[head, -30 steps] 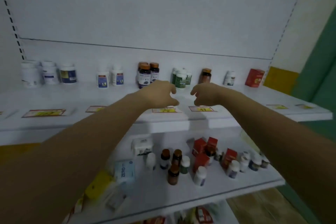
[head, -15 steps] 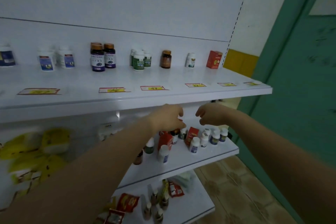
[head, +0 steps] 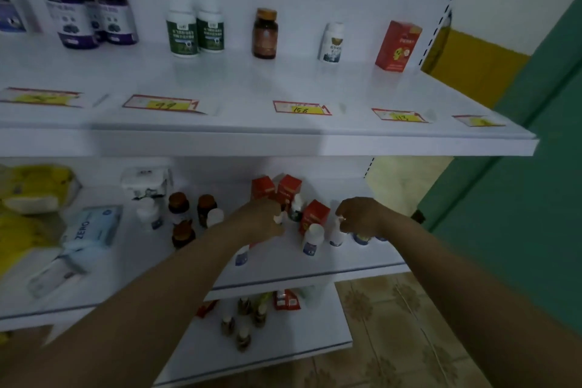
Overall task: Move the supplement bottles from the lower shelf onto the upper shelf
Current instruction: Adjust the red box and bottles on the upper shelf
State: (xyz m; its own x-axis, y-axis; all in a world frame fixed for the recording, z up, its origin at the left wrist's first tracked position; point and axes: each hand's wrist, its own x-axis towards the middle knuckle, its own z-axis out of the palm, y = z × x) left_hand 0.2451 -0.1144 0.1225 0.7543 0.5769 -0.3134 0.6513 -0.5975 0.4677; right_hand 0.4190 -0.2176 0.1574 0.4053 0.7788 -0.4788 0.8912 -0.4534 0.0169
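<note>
**A:** Where does everything sit?

**B:** Take the red box (head: 315,213) as the mark. The upper shelf (head: 252,85) runs well above it. The lower shelf (head: 283,264) carries it, and the supplement bottles (head: 313,238) crowd round it on both sides.

**A:** How will they handle?

**B:** They look like small, stiff plastic, probably light, with smooth and likely slippery sides. I'd grip round the cap or shoulder and lift straight up, so the neighbours don't tip.

**A:** And the hands?

**B:** The right hand (head: 359,216), just right of the box, has its fingers curled down over the cap of a white bottle (head: 335,236). The left hand (head: 261,220), just left of the box, is curled too, with something white at its fingertips. I cannot tell whether it grips a bottle.
</note>
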